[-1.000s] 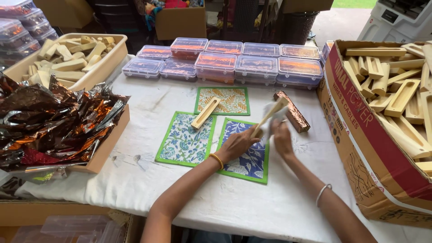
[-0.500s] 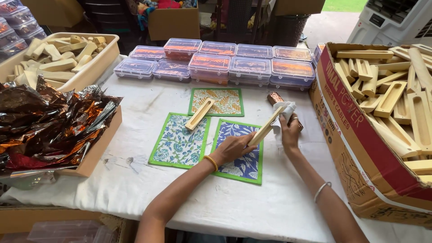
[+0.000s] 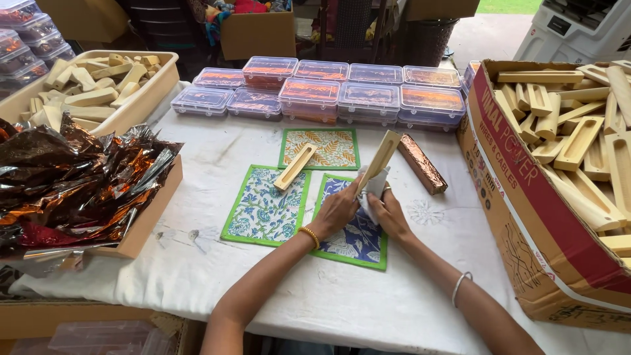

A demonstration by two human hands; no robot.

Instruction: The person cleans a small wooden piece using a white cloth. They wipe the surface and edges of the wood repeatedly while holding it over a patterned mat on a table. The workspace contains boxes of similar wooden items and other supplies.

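Observation:
My left hand [image 3: 338, 209] grips the lower end of a long pale wooden piece [image 3: 379, 156], tilted up and away from me. My right hand [image 3: 389, 212] holds a white cloth [image 3: 376, 187] against that same end. Both hands hover over a blue floral cloth mat [image 3: 353, 231] with a green border. A second wooden piece [image 3: 295, 166] lies across a blue mat [image 3: 264, 206] and a yellow leaf-patterned mat [image 3: 319, 148]. A bar wrapped in copper foil [image 3: 421, 164] lies just right of the raised piece.
A large cardboard box [image 3: 526, 217] full of wooden pieces stands at the right. Clear lidded plastic boxes [image 3: 319, 89] line the back. At left a tray of crumpled copper foil [image 3: 72, 184] and a tray of wooden pieces [image 3: 98, 82].
The wooden piece stays gripped; my hands have drawn slightly nearer and the white cloth now wraps its lower end. The camera has shifted a little.

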